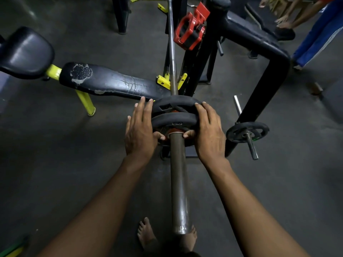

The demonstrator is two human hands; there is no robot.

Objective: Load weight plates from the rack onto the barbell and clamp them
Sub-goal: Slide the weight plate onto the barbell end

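The barbell's thick sleeve points straight at me, and its thin shaft runs away to the top. Two black weight plates sit on the sleeve: a near one and a far one with a small gap between them. My left hand lies against the plates' left side, fingers straight and thumb on the near plate's face. My right hand wraps the near plate's right rim, thumb pressing its face beside the sleeve. A red clamp hangs on the black rack upright beyond.
A worn black bench on yellow legs lies to the left. At right, the black rack frame carries a small plate on a peg and a bare chrome peg. Another person stands at top right. My bare foot is below.
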